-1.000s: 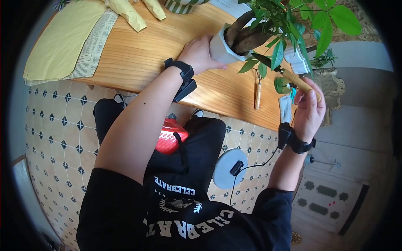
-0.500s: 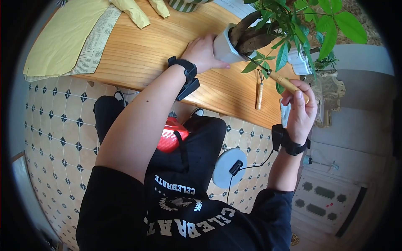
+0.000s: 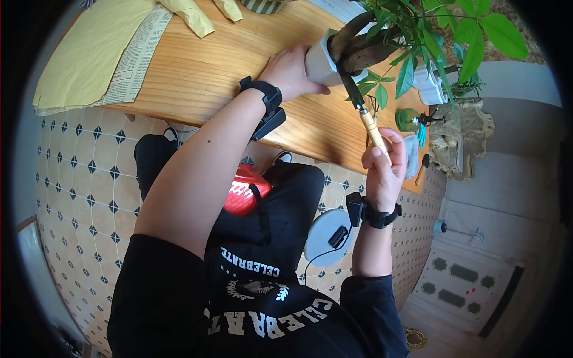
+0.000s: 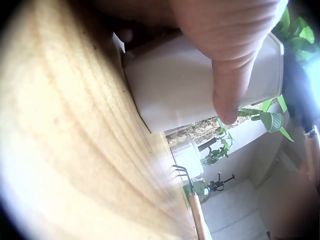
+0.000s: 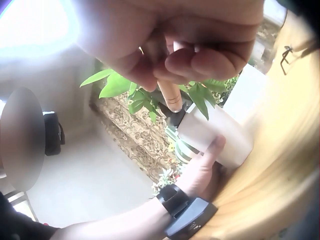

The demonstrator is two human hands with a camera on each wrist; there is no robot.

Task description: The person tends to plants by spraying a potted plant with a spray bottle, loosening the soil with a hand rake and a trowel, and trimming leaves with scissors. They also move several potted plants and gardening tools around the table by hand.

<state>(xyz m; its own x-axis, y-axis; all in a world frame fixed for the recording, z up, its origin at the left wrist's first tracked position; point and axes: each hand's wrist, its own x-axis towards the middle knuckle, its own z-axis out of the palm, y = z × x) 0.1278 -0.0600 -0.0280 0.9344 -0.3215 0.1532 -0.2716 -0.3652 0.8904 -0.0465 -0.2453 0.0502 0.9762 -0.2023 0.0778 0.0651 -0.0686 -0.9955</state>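
A white plant pot (image 3: pixel 321 64) stands on the wooden table, holding a plant with thick brown trunks (image 3: pixel 370 52) and green leaves. My left hand (image 3: pixel 289 74) grips the pot's side, and in the left wrist view its thumb (image 4: pixel 231 95) lies along the wall. With thumb and fingers, my right hand (image 3: pixel 385 170) holds the light wooden handle of a hand trowel (image 3: pixel 375 132) near its end. The trowel's dark blade (image 3: pixel 352 89) reaches up to the pot's rim beside the trunks; its tip is hidden there.
A small hand fork (image 4: pixel 197 215) lies beyond the pot. Near the table's right end are a green spray bottle (image 3: pixel 406 119), a grey cloth (image 3: pixel 412 156) and another white pot (image 3: pixel 427 86). Yellow paper (image 3: pixel 89 59) covers newspaper (image 3: pixel 132 74) at left; a striped pot (image 3: pixel 262 6) stands behind.
My right hand has swung left and toward my body, turning the trowel steeper, its blade now at the pot's near rim. The pot and left hand have shifted slightly right in view.
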